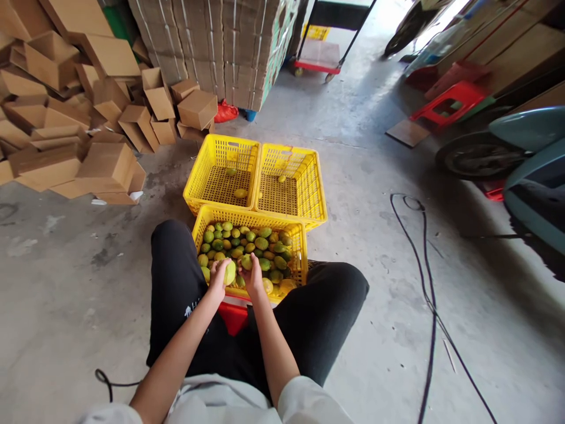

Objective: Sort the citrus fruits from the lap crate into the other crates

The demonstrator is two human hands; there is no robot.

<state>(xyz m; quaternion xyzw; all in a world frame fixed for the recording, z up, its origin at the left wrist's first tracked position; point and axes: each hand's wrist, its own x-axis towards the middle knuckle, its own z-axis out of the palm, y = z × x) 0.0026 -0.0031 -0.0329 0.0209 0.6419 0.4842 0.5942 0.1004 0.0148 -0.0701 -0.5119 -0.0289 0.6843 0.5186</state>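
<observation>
A yellow plastic crate (301, 253) between my knees holds many green and yellowish lemons (261, 242). My left hand (218, 277) is closed round a pale yellow-green lemon (230, 272) above the crate's near side. Just to its right, my right hand (253, 277) grips a greener lemon (246, 262). The two hands are close together but apart. Beyond this crate stand two more yellow crates side by side. In the left one (189, 191) lie a green and a yellow lemon (241, 193); the right one (321, 194) has small yellow lemons (281, 179) on its bottom.
Open cardboard boxes (106, 165) are heaped at the left, beside a tall stack of strapped cardboard (220, 47). A hand trolley (318, 56) stands at the back. At right are a red stool (450, 106), a parked scooter (534, 159) and a black cable (430, 282) on the concrete floor.
</observation>
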